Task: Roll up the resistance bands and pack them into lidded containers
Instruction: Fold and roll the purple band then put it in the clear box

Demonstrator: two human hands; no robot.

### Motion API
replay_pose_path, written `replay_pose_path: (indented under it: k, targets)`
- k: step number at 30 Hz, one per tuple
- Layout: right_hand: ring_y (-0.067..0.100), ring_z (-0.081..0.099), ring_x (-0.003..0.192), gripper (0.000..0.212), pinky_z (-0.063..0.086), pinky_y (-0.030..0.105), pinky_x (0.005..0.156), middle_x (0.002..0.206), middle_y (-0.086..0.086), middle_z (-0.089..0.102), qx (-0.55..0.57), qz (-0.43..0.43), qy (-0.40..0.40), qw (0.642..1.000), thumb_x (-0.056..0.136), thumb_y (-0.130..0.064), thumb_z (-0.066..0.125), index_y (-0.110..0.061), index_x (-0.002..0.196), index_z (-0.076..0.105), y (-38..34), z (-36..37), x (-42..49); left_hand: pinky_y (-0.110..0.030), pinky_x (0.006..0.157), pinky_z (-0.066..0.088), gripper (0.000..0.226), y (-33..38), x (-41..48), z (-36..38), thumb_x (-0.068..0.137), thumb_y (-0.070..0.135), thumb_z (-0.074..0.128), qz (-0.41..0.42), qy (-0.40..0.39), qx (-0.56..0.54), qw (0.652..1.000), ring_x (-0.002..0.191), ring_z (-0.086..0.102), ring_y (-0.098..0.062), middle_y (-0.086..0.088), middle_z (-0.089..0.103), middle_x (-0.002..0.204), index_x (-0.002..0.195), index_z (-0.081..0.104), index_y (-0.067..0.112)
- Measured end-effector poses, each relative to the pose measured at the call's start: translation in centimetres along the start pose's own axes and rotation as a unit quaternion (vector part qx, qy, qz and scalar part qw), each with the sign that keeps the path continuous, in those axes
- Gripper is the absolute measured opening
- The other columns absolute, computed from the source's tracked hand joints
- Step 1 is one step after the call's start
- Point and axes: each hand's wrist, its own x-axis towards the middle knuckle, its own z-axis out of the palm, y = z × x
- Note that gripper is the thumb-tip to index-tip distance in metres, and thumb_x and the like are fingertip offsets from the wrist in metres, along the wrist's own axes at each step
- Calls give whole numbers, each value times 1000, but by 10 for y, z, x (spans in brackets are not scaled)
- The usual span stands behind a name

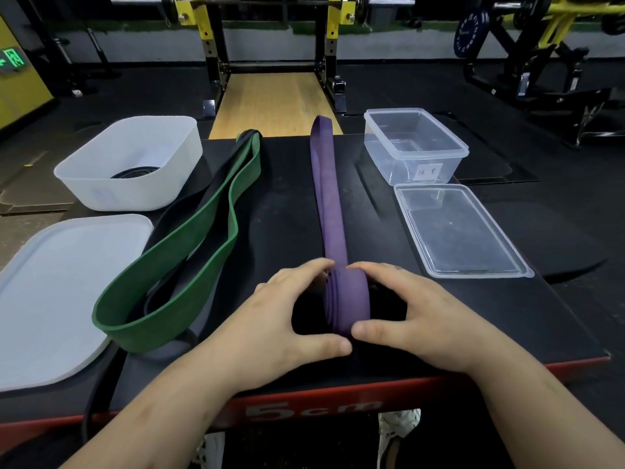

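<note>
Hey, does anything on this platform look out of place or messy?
The black band slips off the platform's near left edge and hangs down, beneath the wavy, unrolled green band. Nothing else stands out.

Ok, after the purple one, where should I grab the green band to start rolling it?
Probably the green band at its near looped end, coming in from the near left. There the loop bulges open and rises off the black band beneath, so fingers can pinch both layers; its far end lies flatter, by the white tub.
</note>
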Motion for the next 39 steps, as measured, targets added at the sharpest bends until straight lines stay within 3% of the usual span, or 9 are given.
replay_pose_path:
  k: [6, 12, 17, 22, 25, 27, 32, 35, 39]
  targets:
    - [-10, 45, 136, 82, 38, 17, 112, 141, -33, 50, 36, -7, -17, 999, 77, -44, 88, -56, 144, 44, 4, -2, -4, -29, 112, 40, 85, 1, 2, -1, 69, 75, 69, 13, 16, -8, 1000, 129, 45, 10, 31, 51, 132, 146, 42, 51]
    - [0, 52, 135, 66, 41, 35, 116, 141, -22, 59, 81, -22, 5, 997, 80, -49, 77, -43, 142, 56, 5, 0, 4, -35, 116, 37, 89, 1, 3, 4, 68, 70, 74, 23, 17, -26, 999, 135, 43, 4, 31, 49, 138, 147, 36, 57]
    - [-4, 49, 135, 81, 40, 20, 112, 138, -29, 55, 50, -31, -1, 998, 74, -51, 88, -49, 145, 49, 7, 1, -2, -20, 110, 40, 82, 3, 3, 4, 71, 73, 67, 25, 36, -35, 998, 125, 47, 16, 28, 57, 130, 146, 48, 45]
    - [0, 53, 134, 62, 42, 32, 113, 140, -22, 60, 80, -31, 4, 996, 84, -45, 80, -45, 141, 56, 8, 1, 2, -21, 111, 37, 89, 3, 2, 4, 70, 67, 77, 20, 11, -19, 1000, 130, 43, 13, 31, 51, 136, 149, 38, 52]
    - [-6, 47, 137, 73, 40, 30, 117, 144, -28, 53, 64, -18, 9, 998, 79, -58, 75, -55, 146, 46, 9, 2, -1, 0, 99, 32, 72, 6, 2, 2, 74, 61, 79, 8, 13, -17, 1000, 121, 40, 27, 35, 53, 128, 136, 43, 60]
    - [-3, 49, 137, 79, 41, 31, 115, 143, -26, 54, 65, -20, 3, 998, 75, -54, 83, -54, 145, 46, 10, 0, -4, 5, 94, 30, 61, 7, 2, 1, 75, 64, 75, 0, 15, -19, 1000, 117, 39, 31, 38, 52, 123, 127, 42, 66]
    - [3, 55, 134, 68, 44, 40, 114, 141, -19, 61, 98, -23, 17, 995, 78, -52, 80, -43, 141, 57, 10, 3, 2, -16, 111, 33, 92, 2, 2, 2, 71, 67, 78, 9, 9, -32, 999, 131, 38, 19, 34, 47, 142, 150, 34, 54]
    - [-5, 50, 135, 77, 41, 33, 116, 142, -26, 56, 80, -13, 9, 997, 76, -55, 81, -49, 146, 49, 10, 3, 1, -19, 111, 37, 85, 3, 3, 0, 73, 64, 79, 14, 25, -36, 999, 128, 44, 17, 33, 53, 136, 148, 42, 51]
    - [-2, 52, 135, 81, 42, 28, 114, 140, -23, 58, 73, -21, 1, 997, 75, -39, 91, -49, 145, 49, 10, 2, -1, -26, 111, 41, 75, 0, 3, 0, 75, 73, 67, 14, 22, -40, 999, 128, 47, 13, 31, 56, 134, 145, 45, 53]
